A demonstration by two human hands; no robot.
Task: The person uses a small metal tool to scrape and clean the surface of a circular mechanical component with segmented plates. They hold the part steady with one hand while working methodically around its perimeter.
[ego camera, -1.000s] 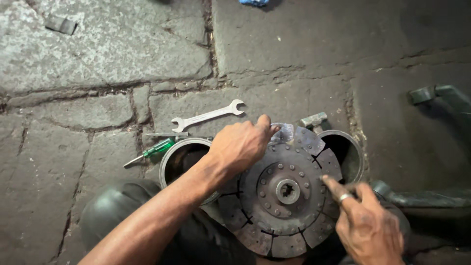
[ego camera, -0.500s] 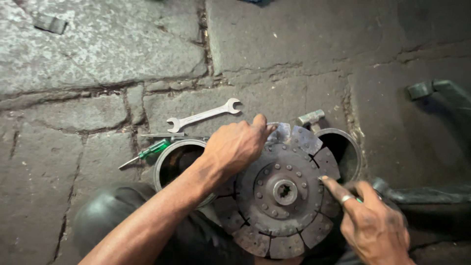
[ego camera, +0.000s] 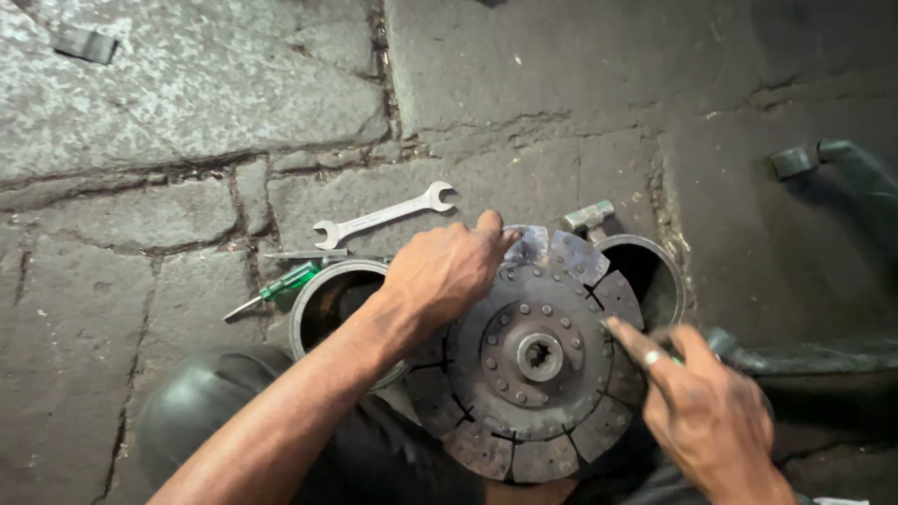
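1. The stone floor (ego camera: 168, 122) fills the view, cracked and grey, and carries everything here; there is no worktop.

2. The clutch disc (ego camera: 533, 360), a round metal plate with a splined hub at its centre and worn friction pads round its rim, lies flat across two metal cylinders: the left cylinder (ego camera: 323, 309) and the right cylinder (ego camera: 655, 271), both open-topped and upright, each partly covered by the disc.

3. The left hand (ego camera: 444, 271) rests on the disc's upper left edge, fingers together and curled over the rim, pressing it down rather than lifting it. In my judgement this hand steadies the disc.

4. The right hand (ego camera: 702, 411), with a ring on one finger, reaches in from the lower right; its forefinger is stretched out and touches the disc's right side near a pad, the other fingers loosely bent. Whether it pinches a small tool I cannot tell.

5. The step in hand looks like checking or working one rim pad. A next move would call for keeping the disc from tipping off the cylinders while the right hand works.

6. An open-ended spanner (ego camera: 383, 217) lies on the floor just beyond the disc.

7. A green-handled screwdriver (ego camera: 281, 285) lies beside the left cylinder.

8. A small hammer head (ego camera: 589, 217) shows near the right cylinder.
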